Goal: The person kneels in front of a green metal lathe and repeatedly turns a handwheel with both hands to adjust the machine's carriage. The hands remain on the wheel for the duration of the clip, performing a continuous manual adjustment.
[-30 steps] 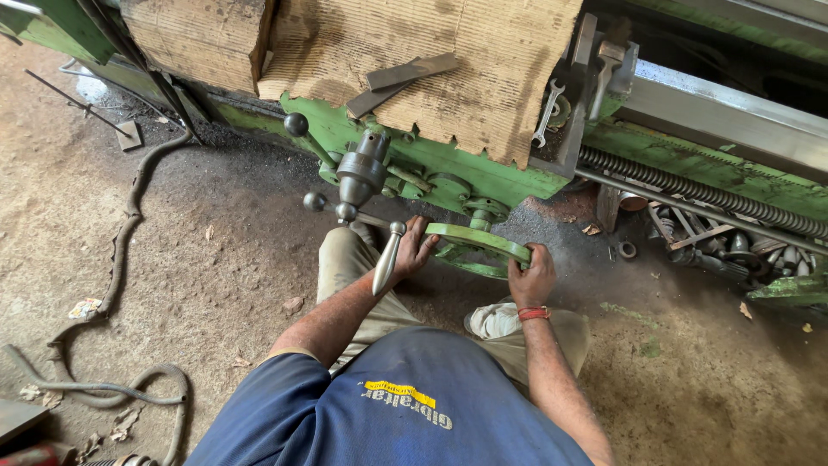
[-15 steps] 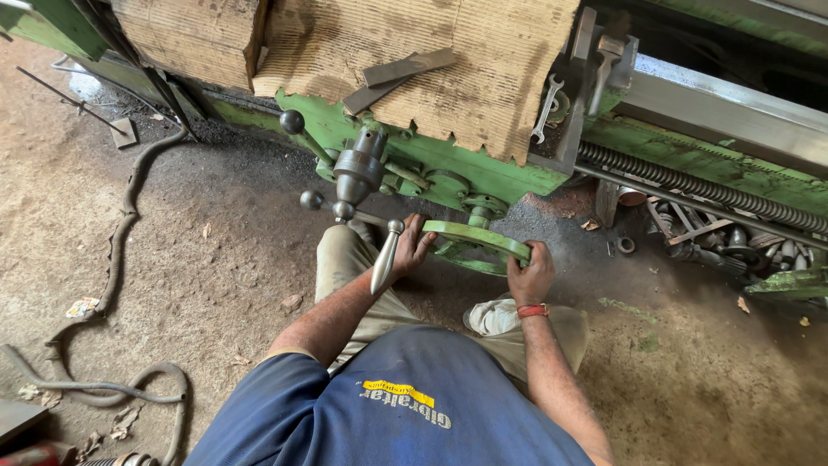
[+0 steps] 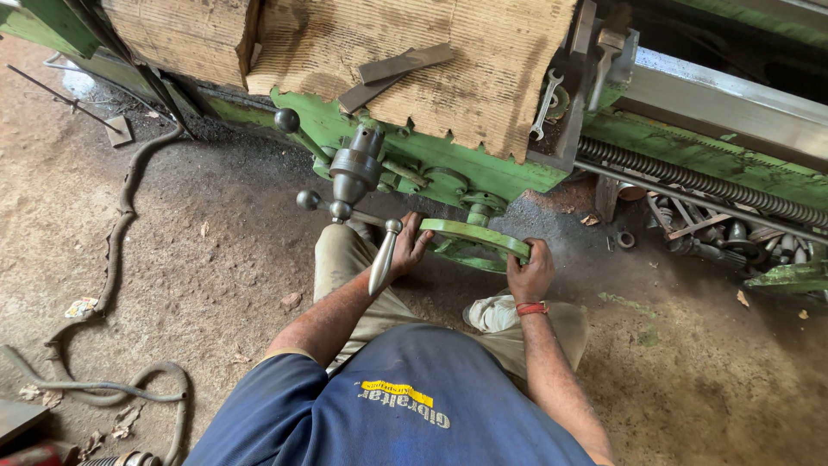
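The green handwheel [image 3: 476, 242], a flat round rim seen nearly edge-on, sits on the front of the green lathe [image 3: 483, 177]. The left hand [image 3: 409, 248] and right hand [image 3: 530, 273] curl around its opposite sides; its hub is hidden beneath.

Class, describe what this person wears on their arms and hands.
Both arms are bare below the short sleeves of a blue shirt. The left hand wears nothing. The right hand is ungloved too, with a red band around its wrist.
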A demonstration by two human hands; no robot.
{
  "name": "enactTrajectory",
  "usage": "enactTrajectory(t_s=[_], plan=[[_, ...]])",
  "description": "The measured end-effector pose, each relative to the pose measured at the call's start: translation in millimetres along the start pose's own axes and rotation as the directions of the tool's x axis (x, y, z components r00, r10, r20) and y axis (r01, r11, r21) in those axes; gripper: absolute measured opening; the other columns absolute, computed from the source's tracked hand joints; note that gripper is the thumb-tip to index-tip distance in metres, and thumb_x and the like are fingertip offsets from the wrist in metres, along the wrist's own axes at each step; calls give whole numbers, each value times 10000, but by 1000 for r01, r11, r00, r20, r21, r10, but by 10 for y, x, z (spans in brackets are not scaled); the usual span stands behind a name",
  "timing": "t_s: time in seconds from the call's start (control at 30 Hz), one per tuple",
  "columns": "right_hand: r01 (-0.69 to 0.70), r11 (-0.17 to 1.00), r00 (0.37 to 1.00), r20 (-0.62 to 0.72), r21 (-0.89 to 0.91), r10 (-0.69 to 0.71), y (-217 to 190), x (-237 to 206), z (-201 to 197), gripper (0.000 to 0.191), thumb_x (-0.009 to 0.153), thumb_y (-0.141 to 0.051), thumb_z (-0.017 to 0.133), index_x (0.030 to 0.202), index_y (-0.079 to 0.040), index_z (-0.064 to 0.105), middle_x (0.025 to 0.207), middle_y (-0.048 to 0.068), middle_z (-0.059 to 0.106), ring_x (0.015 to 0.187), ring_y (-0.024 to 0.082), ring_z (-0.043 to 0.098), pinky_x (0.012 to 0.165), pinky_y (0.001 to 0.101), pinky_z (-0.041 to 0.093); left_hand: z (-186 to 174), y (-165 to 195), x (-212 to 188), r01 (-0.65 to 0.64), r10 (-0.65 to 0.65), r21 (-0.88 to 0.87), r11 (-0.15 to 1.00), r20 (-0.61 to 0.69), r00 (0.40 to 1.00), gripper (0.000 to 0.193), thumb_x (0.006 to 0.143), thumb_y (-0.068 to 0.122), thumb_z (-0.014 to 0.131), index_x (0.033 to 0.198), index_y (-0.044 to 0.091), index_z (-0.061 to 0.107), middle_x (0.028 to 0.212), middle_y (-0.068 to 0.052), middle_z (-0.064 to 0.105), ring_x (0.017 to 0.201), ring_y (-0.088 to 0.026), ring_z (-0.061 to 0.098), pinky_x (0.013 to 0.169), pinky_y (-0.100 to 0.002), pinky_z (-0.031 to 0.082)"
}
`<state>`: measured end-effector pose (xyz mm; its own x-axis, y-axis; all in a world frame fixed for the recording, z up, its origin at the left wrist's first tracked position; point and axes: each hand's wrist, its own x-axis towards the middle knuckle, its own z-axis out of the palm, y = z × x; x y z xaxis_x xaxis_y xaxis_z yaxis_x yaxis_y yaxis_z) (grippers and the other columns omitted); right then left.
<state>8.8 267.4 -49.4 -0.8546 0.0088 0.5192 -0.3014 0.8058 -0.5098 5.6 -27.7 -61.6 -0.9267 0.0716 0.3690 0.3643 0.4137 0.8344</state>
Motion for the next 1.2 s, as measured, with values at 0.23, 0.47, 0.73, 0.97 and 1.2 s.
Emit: enactTrajectory(t_s=[0.23,0.47,0.73,0.97,1.2], plan=[[-7,1000,1000,-6,0,7,-28,5,1,272,826,-115,779,1013,-31,602,977,153,632,935,394,638,825,475,508,-42,-8,-2,93,-89,-66,993,56,994,468,1044,400,577,1241,-22,528,1116,-234,578,995,-371,617,850,-469,497],[-27,1000,1000,2,1,27,-54,3,-20,272,826,-114,775,1013,-29,596,973,149,635,922,386,644,806,469,512,-69,-24,-52,156,-152,-44,987,88,984,544,1032,439,589,1304,-25,510,1210,-270,570,1100,-407,603,909,-503,491],[-29,1000,1000,-5,-1,29,-61,29,-9,265,831,-117,779,1005,-27,602,967,152,636,918,388,644,805,469,514,-81,-24,-46,184,-180,-25,983,101,978,567,1038,464,567,1330,-16,494,1215,-278,574,1116,-418,609,931,-507,492],[-37,999,999,-6,9,37,-39,-15,-10,259,832,-118,774,1010,-28,609,973,155,643,921,391,645,809,470,514,-94,-13,-85,211,-206,-25,977,125,970,597,1038,480,559,1362,-16,484,1260,-289,569,1171,-435,598,963,-514,484],[-56,998,998,-16,33,56,-20,16,8,260,819,-110,772,1009,-32,613,968,153,645,913,390,646,808,463,518,-114,13,5,255,-249,-7,967,184,951,704,1001,533,559,1370,-59,464,1288,-309,538,1190,-442,580,959,-514,494]])
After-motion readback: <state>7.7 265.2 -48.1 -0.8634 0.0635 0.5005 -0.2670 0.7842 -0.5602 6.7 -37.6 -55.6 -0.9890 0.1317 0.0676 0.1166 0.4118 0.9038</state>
